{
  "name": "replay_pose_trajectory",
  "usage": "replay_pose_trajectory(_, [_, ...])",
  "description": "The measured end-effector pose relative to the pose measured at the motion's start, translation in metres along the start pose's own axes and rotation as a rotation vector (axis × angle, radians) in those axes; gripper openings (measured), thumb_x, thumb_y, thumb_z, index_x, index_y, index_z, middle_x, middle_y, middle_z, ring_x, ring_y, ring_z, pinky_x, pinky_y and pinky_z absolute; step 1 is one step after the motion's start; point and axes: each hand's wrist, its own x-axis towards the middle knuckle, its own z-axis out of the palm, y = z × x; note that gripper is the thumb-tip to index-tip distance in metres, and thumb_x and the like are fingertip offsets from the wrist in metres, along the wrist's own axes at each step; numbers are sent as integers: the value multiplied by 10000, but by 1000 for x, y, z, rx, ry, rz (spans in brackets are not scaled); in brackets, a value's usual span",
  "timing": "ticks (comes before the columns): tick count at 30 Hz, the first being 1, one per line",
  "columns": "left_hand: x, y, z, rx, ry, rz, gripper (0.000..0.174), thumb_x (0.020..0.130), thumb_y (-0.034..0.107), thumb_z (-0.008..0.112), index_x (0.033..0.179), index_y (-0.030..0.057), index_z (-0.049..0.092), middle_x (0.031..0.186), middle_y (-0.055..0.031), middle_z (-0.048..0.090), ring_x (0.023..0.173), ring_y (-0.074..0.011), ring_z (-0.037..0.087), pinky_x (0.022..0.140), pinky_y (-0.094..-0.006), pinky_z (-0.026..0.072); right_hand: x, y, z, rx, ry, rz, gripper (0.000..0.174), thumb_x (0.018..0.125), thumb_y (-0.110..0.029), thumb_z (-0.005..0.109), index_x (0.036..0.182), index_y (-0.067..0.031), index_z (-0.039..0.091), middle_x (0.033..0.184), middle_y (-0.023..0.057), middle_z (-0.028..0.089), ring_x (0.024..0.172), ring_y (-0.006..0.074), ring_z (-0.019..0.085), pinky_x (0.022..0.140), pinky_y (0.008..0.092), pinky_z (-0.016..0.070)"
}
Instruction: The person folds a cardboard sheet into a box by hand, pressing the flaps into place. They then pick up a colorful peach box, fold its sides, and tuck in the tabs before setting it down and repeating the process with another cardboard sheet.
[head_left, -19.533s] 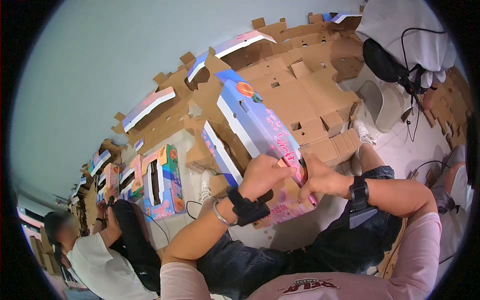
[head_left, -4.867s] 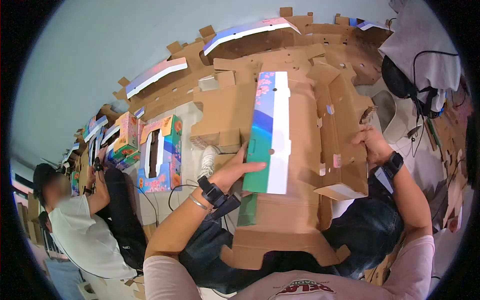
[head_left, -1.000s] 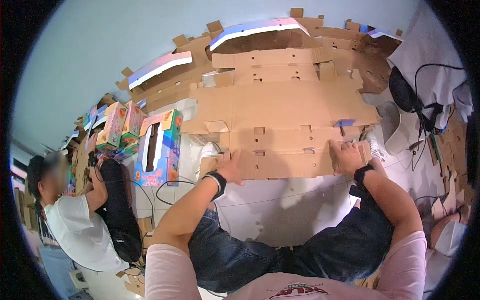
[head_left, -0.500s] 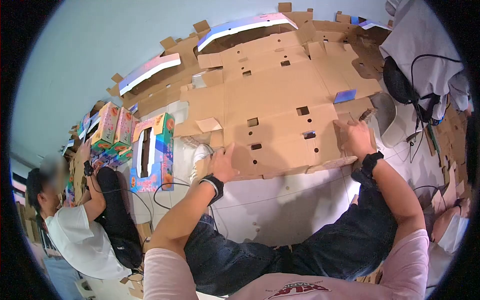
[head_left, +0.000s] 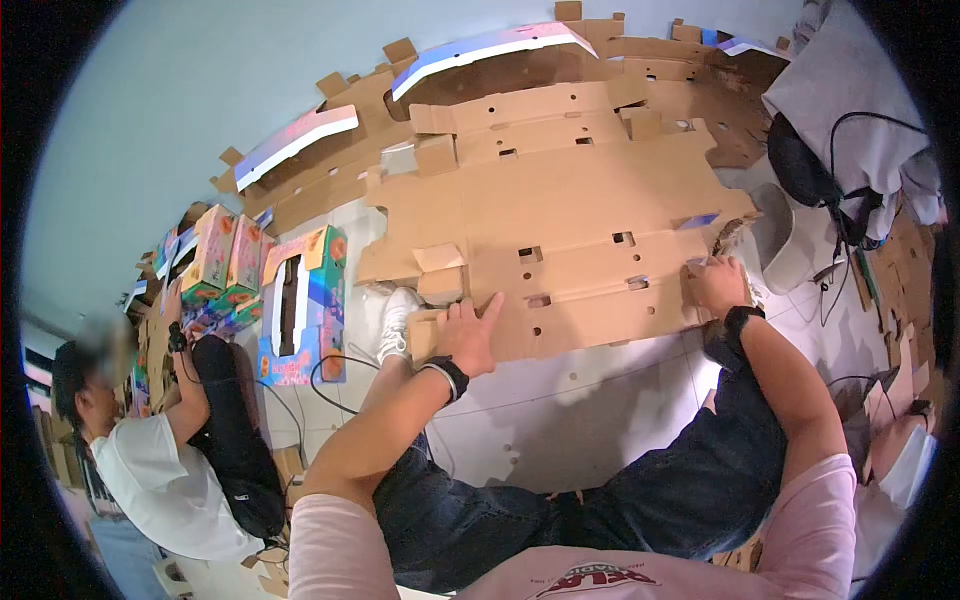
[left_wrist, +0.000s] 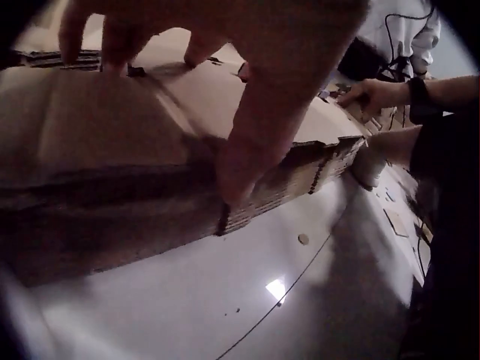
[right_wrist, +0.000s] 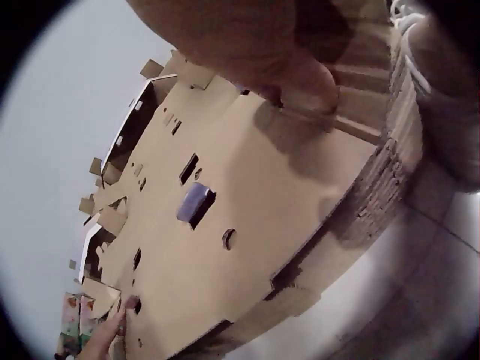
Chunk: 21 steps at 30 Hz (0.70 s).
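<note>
A stack of flat brown cardboard box blanks (head_left: 560,190), with slots and round holes in the top sheet, lies on the floor between the person's feet. At its near left edge the left hand (head_left: 467,338) rests with fingers spread on top; the left wrist view shows its thumb against the layered edge (left_wrist: 247,214). Over the near right corner, the right hand (head_left: 718,288) touches a folded side flap with bent fingers. Its fingertips (right_wrist: 322,86) meet the top sheet by the folds in the right wrist view. Whether they pinch the flap I cannot tell.
Printed fruit boxes (head_left: 303,300) stand at left beside a seated person (head_left: 165,470). More cardboard with blue-pink flaps (head_left: 490,55) leans along the wall. A grey stool (head_left: 770,240) stands at right, and a cable (head_left: 345,375) crosses the tiled floor.
The partly folded blue-and-green blank is out of the hands, which now touch flat brown blanks. In the last half second the left hand shifted right along the edge, and the right fingers bent more.
</note>
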Motion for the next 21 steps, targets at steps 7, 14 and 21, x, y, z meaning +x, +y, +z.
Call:
replay_pose_trajectory(7, [-1,-24,1,-70,190,31,1023,555,312,850,1456,237,372,1158,-155,493,1066,-324,469,883,-434,307,0,-13,-3,30,5,-31,469,679,-159,703,1145,-201,658,1026,71,629,1059,262,548,921,405,394])
replay_pose_trajectory(14, [9,-30,33,-15,151,-2,980,551,310,855,1420,222,411,1174,-126,508,1135,-299,457,903,-449,302,7,-15,-9,52,58,-89,439,669,-121,704,1099,-208,680,1029,76,627,1057,270,542,927,400,395])
replay_pose_trajectory(21, [16,-39,36,-22,207,36,849,606,205,795,1379,192,445,1148,-83,541,1133,-269,487,913,-474,317,20,3,14,143,107,49,443,621,-84,737,1049,-192,696,1012,63,613,1077,275,520,966,429,358])
